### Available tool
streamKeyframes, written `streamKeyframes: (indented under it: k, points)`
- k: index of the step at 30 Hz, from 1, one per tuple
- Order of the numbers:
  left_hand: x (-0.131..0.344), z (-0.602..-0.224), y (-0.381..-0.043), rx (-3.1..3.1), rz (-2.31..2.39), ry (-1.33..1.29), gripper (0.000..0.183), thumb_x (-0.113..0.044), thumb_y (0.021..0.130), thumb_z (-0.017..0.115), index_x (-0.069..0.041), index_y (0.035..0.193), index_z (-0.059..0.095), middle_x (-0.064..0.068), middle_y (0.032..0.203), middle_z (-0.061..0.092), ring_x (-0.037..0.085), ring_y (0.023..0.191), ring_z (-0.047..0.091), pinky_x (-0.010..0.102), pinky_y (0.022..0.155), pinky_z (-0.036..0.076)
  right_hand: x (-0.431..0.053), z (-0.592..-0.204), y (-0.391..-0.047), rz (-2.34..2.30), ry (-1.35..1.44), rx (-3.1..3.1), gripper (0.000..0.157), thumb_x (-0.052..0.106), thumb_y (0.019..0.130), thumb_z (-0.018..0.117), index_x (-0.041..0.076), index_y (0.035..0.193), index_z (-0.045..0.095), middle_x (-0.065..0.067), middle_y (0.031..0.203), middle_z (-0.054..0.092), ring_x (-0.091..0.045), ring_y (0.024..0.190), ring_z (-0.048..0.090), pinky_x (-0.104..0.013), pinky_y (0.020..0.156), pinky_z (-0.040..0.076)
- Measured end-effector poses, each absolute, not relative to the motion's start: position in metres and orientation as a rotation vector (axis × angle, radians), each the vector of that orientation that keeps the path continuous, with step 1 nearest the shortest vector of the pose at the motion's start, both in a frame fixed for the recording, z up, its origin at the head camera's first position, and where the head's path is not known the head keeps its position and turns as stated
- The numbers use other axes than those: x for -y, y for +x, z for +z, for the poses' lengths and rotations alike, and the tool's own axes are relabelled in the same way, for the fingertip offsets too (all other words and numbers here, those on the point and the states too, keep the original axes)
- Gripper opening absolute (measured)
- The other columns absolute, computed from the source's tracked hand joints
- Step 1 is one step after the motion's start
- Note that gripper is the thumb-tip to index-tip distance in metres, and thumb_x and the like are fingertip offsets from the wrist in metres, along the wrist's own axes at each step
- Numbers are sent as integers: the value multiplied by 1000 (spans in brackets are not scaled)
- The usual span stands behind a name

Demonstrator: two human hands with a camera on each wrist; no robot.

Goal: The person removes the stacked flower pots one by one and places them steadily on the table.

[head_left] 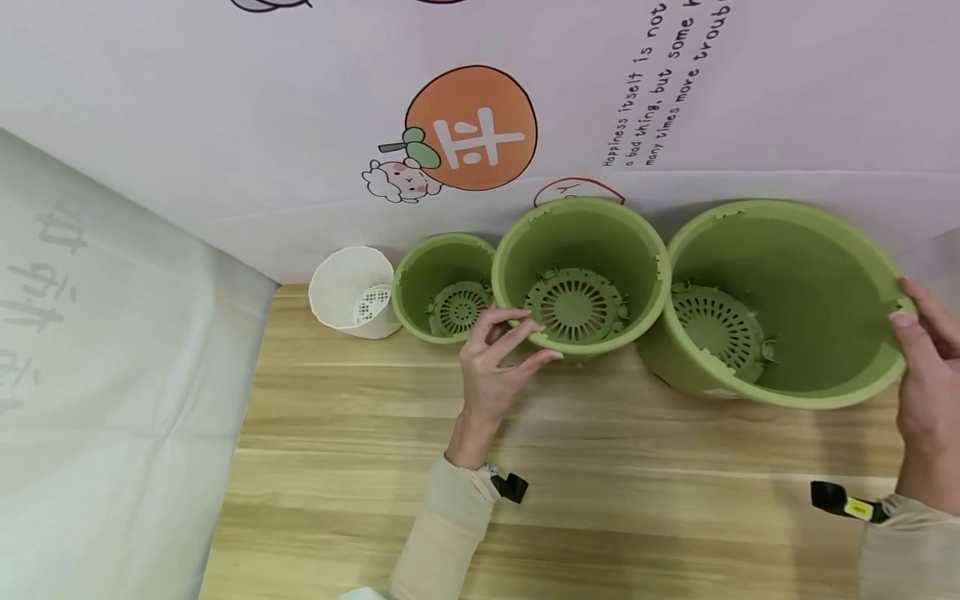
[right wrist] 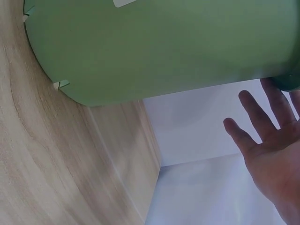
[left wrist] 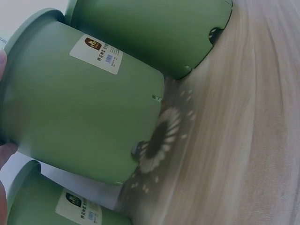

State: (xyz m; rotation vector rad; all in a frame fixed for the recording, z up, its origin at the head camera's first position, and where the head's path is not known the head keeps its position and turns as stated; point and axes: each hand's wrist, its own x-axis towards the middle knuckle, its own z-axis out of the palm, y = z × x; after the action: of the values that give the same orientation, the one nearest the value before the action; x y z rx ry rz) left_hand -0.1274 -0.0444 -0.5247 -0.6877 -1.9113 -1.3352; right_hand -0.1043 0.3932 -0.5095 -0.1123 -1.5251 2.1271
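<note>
My left hand (head_left: 495, 362) grips the front-left rim of the mid-sized green flowerpot (head_left: 580, 305), fingertips over the rim and thumb outside. In the left wrist view, light through slots falls on the table under this labelled pot (left wrist: 89, 103), so its base is at least partly off the wood. My right hand (head_left: 930, 400) holds the right rim of the largest green flowerpot (head_left: 817, 308), thumb on top of the rim. Below that pot's rim, several spread fingers show in the right wrist view. The two pots stand side by side, their rims meeting.
A smaller green flowerpot (head_left: 442, 283) stands left of the mid-sized one, with a small white pot (head_left: 348, 287) beyond it. Behind the row rises a printed white cloth (head_left: 300, 125). Another pale cloth (head_left: 112, 375) borders the wooden table (head_left: 600, 500) on the left.
</note>
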Motion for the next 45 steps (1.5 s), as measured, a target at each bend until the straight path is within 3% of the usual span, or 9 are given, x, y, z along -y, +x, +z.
streamKeyframes:
  k: [11,20,28,36,40,45]
  points:
    - [45,-534,-130,1881,-1385,-693,42,-35,80,79,4,93,76,18,104,62,29,93,65,33,72,61,-395,-507,-106,2160,-199,1476,38,-13,91,59,-17,129,55,-12,102,74,-12,74,71,-13,64,56]
    - [45,-538,-131,1872,-1412,-695,41,-33,79,80,4,94,76,18,104,62,27,93,65,35,67,60,-402,-509,-103,2115,-153,1539,39,-10,93,59,-16,131,53,-10,104,74,-10,73,72,-11,66,55]
    - [45,-545,-129,1903,-1425,-678,40,-11,61,91,4,95,76,17,105,63,29,98,64,39,78,61,-402,-510,-102,2131,-142,1510,41,-9,93,59,-17,133,51,-13,110,72,-13,75,72,-14,66,56]
    - [42,-548,-128,1934,-1460,-675,38,-14,64,90,4,94,76,17,107,62,28,99,64,42,100,52,-402,-512,-99,2166,-125,1473,40,-9,94,57,-16,133,51,-15,105,71,-14,71,72,-15,62,57]
    - [41,-549,-127,1964,-1425,-664,41,-10,59,92,2,95,76,16,108,63,27,99,64,39,99,53,-406,-513,-97,1912,-157,1777,37,-3,98,55,-10,135,54,-2,104,72,-3,70,69,-8,64,53]
    - [39,-550,-126,1990,-1382,-660,42,-12,59,93,0,96,77,15,108,64,25,97,63,33,89,57,-408,-514,-97,1920,-127,1780,38,-2,99,54,-10,135,53,-4,111,72,-4,72,70,-8,67,53]
